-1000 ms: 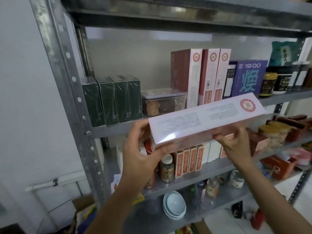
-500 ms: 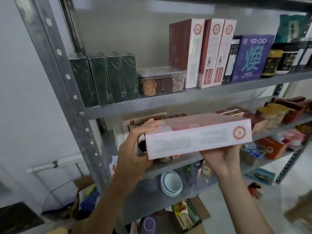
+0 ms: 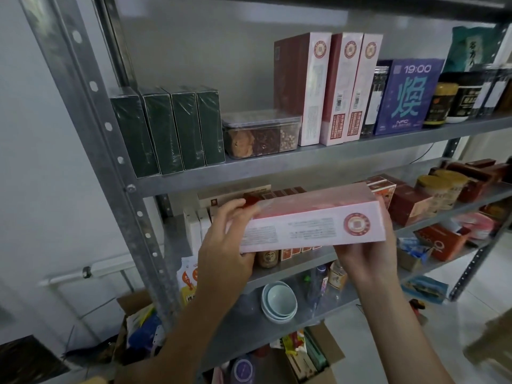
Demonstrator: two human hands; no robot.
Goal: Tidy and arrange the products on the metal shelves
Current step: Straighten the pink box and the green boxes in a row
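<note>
I hold a long pink and white box [image 3: 310, 220] with a red round seal, lying flat, in front of the second shelf. My left hand [image 3: 224, 245] grips its left end and my right hand [image 3: 365, 259] supports its right end from below. Three matching pink boxes [image 3: 329, 87] stand upright on the upper metal shelf [image 3: 304, 164]. The box hides part of the small red boxes [image 3: 293, 249] behind it.
The upper shelf also carries several dark green boxes [image 3: 169, 131], a clear food container [image 3: 260, 134], a purple box [image 3: 407, 95] and jars [image 3: 454, 98]. Lower levels hold brown boxes [image 3: 410, 203], stacked bowls [image 3: 279, 300] and bottles. Cardboard cartons [image 3: 313, 353] sit on the floor.
The pink box has come down from in front of the upper shelf to the second shelf's level, still held by both hands. The view has tilted downward.
</note>
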